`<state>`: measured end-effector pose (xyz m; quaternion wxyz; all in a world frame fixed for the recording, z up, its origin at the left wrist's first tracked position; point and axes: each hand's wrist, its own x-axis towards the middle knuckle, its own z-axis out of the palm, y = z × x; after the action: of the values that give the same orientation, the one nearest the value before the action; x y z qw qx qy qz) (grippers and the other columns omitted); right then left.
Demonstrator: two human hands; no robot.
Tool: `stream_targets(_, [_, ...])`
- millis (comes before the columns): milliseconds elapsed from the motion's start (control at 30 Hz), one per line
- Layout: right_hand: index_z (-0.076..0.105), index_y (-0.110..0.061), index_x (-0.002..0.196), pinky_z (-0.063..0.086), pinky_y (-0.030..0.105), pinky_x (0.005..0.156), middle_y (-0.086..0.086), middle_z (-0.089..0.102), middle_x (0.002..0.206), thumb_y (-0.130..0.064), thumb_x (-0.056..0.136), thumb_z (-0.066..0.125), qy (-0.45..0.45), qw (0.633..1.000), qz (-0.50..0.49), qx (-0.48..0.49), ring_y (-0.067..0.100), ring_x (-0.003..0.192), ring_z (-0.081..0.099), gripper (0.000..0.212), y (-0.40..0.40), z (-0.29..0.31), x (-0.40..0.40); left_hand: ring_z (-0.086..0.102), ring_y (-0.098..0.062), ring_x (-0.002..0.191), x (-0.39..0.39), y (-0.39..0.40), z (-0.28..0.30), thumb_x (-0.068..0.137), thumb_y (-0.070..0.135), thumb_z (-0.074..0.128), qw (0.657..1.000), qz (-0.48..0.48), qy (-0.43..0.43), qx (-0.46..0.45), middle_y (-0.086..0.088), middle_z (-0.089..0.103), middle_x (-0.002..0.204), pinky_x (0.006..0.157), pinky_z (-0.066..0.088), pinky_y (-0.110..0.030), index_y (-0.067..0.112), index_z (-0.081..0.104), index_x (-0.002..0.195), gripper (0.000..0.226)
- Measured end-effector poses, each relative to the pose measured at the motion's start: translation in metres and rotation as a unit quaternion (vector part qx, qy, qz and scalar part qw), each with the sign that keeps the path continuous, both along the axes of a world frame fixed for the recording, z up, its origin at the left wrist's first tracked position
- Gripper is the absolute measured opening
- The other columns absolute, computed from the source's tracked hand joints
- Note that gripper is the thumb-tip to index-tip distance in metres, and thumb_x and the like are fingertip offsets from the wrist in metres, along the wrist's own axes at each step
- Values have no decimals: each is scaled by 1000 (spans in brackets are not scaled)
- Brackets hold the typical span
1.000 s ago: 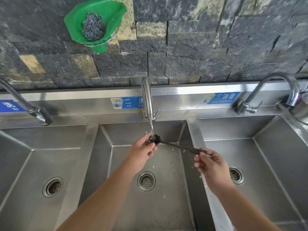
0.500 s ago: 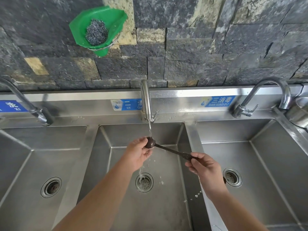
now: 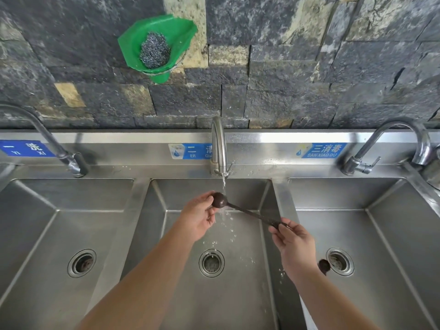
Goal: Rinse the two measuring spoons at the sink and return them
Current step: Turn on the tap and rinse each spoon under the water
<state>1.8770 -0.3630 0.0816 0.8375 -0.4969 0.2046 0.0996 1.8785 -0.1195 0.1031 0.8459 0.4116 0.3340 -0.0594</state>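
We're at a commercial kitchen's wash-up station — a stainless steel three-basin sink (image 3: 142,160) runs the whole width, one gooseneck tap (image 3: 217,144) per basin. Blue labels (image 3: 321,150) on the backsplash number the basins in Chinese, with pinyin beneath; the right one reads "SAN XIAO DU". Behind, a rough dark stone wall (image 3: 309,67) — and hung on it, a green holder (image 3: 164,39) cradling a steel wool scourer (image 3: 154,51).

The right hand (image 3: 294,244) hides the dark spoon's (image 3: 247,211) handle end. A second dark bowl (image 3: 324,266) peeks out at its wrist's 3 o'clock, its handle hidden. The middle tap (image 3: 218,146) covers part of a blue label (image 3: 190,151).
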Motion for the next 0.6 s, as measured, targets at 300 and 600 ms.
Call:
stream_targets(300, [61,-8,92,59,22,59,7,71,68,10,92,52,24,998,47,41,18,65,72,21,75,4,31,64,-3,64,-22,62,12,93,0,48,997,63,-20,40,0,77,88,63,35,-25,27,67,113,38])
stream_targets(600, [60,-7,96,60,24,62,16,70,83,11,92,52,11,989,136,54,19,68,72,20,135,7,32,59,-4,61,-59,111,15,95,2,45,988,143,-17,51,0,77,79,60,35,-21,24,68,102,32])
